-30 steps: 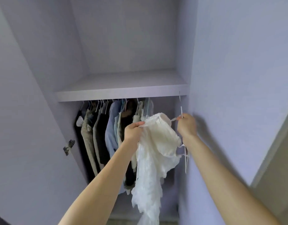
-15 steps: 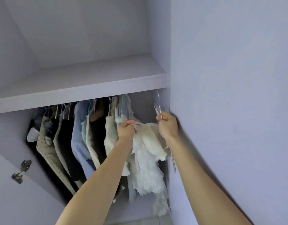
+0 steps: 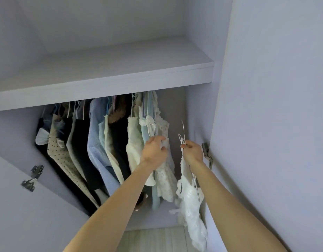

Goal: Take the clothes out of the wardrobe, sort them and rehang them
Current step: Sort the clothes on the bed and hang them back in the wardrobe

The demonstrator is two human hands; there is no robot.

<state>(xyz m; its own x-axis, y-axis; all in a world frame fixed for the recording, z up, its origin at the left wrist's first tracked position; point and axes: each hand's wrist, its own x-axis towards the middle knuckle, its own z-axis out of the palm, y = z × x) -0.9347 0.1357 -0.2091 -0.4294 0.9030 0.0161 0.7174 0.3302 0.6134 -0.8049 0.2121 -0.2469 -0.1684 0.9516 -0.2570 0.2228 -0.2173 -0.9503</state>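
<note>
Several garments hang in a row under the wardrobe shelf (image 3: 120, 82): dark ones, a dotted beige one (image 3: 62, 157), a blue shirt (image 3: 96, 142) and pale lace tops (image 3: 133, 148). My right hand (image 3: 192, 151) grips the wire hanger (image 3: 183, 132) of a white lacy garment (image 3: 191, 211), which dangles free at the right end of the row. My left hand (image 3: 154, 151) reaches into the rightmost hanging cream lace top (image 3: 164, 179) and pinches its fabric. The rail is hidden behind the shelf.
The wardrobe's right side wall (image 3: 266, 124) stands close beside my right arm, with a metal hinge (image 3: 206, 153) on it. Another hinge (image 3: 32, 177) sits on the open left door. Pale floor (image 3: 153, 239) shows below.
My left hand has let go of the white garment and moved left to the hanging lace top. The white garment now hangs from my right hand alone, lower and further right.
</note>
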